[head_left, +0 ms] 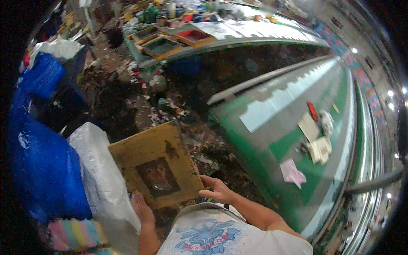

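Observation:
I hold a yellow-brown screen printing frame (131,157) in front of my body, tilted. Its middle has a dark rectangular window with a faint reddish-brown figure. My left hand (142,208) grips its lower left edge, the fingers partly hidden behind it. At the lower right corner my right hand (217,190) has hold of the other side, thumb toward the edge.
A long green table (238,136) on the right bears white pieces, a pink cloth (292,173) and a red object (312,111). More frames (161,46) lie on the far table. Blue sheeting (46,170) and a white sack (100,163) stand left; litter covers the floor.

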`<control>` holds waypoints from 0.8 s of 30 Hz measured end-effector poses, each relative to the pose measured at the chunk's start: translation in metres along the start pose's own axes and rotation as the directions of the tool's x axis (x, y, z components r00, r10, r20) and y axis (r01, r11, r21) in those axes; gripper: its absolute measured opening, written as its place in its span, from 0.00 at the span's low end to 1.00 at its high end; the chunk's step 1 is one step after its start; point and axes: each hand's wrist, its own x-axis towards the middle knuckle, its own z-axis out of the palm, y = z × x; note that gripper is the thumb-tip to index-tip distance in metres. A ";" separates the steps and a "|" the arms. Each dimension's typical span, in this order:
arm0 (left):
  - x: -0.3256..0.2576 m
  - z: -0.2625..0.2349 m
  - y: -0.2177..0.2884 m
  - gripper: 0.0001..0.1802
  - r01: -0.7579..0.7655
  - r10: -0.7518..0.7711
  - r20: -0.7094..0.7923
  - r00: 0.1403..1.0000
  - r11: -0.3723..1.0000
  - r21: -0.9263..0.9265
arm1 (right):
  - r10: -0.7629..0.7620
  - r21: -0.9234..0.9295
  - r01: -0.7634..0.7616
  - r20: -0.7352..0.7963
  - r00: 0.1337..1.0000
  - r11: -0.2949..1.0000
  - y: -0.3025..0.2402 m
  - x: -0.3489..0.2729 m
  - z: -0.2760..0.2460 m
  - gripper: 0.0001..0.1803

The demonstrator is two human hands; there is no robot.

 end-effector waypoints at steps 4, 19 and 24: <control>0.081 0.041 0.035 0.34 0.022 -0.020 -0.087 0.996 1.000 0.021 | -0.028 -0.047 0.030 0.033 0.999 0.998 -0.012 0.104 -0.037 0.43; 0.409 0.098 0.175 0.38 -0.065 -0.092 -0.310 0.946 0.885 -0.461 | -0.234 -0.421 0.204 -0.020 0.972 0.884 -0.210 0.531 -0.159 0.22; 0.522 0.106 0.195 0.45 -0.064 -0.032 -0.205 0.978 0.894 -0.444 | -0.339 -0.517 0.229 -0.129 0.932 0.825 -0.217 0.640 -0.171 0.19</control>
